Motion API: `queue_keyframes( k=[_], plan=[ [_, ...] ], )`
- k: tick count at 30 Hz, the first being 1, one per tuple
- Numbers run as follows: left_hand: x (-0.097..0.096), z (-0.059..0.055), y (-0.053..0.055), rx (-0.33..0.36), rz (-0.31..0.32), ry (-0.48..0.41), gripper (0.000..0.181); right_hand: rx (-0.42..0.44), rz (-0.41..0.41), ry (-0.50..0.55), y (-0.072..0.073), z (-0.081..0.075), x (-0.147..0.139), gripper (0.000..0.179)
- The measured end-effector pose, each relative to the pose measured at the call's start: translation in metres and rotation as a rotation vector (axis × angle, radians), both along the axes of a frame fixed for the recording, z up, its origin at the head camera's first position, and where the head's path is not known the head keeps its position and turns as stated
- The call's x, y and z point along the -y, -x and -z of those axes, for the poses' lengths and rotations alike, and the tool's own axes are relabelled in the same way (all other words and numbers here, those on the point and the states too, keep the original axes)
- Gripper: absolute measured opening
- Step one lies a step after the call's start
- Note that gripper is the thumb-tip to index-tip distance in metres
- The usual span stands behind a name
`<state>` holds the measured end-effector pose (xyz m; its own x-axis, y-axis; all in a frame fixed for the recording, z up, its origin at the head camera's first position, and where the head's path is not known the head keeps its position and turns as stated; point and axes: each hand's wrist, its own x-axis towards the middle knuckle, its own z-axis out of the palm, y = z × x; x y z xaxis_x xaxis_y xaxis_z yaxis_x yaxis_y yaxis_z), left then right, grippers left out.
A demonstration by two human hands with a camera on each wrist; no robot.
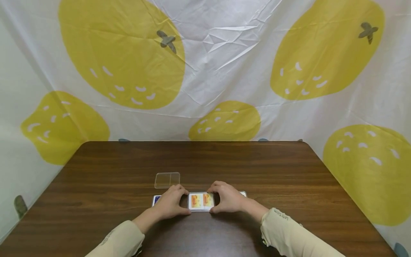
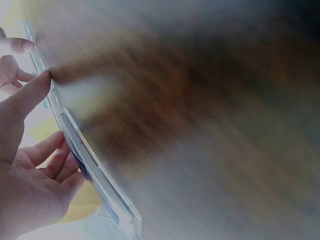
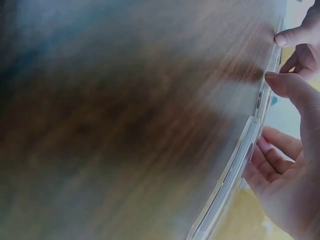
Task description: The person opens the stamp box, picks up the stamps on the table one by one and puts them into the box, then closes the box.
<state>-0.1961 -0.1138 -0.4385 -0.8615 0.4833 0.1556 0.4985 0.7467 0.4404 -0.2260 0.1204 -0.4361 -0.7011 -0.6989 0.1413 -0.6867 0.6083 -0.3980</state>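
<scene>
In the head view, a clear plastic card case [image 1: 201, 202] lies near the table's front, showing two cards with white borders and orange-yellow pictures. My left hand [image 1: 171, 203] grips its left end, thumb at the near edge and fingertips at the far one. On the right end my right hand [image 1: 230, 198] holds it the same way. A flat case with a blue patch [image 1: 156, 200] sticks out from under the left hand. Past the right hand shows the pale corner of another flat case [image 1: 243, 193]. Both wrist views show the thumbs on the near edge.
A clear two-section plastic lid [image 1: 167, 180] lies on the brown wooden table [image 1: 257, 164], behind the left hand. A white curtain with yellow fruit prints [image 1: 224, 121] hangs at the table's back and sides.
</scene>
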Motion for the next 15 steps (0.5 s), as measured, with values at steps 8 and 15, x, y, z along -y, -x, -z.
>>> queue_keyframes(
  k=[8, 15],
  plan=[
    [-0.0002, 0.0001, -0.0008, -0.018, -0.003, 0.004, 0.051, -0.024, -0.001, -0.034, -0.0007, -0.0031, 0.0012, 0.049],
    [0.0000, 0.0005, -0.0010, -0.017, -0.003, -0.003, 0.052, -0.006, -0.003, -0.009, -0.0007, -0.0038, -0.0006, 0.053]
  ],
)
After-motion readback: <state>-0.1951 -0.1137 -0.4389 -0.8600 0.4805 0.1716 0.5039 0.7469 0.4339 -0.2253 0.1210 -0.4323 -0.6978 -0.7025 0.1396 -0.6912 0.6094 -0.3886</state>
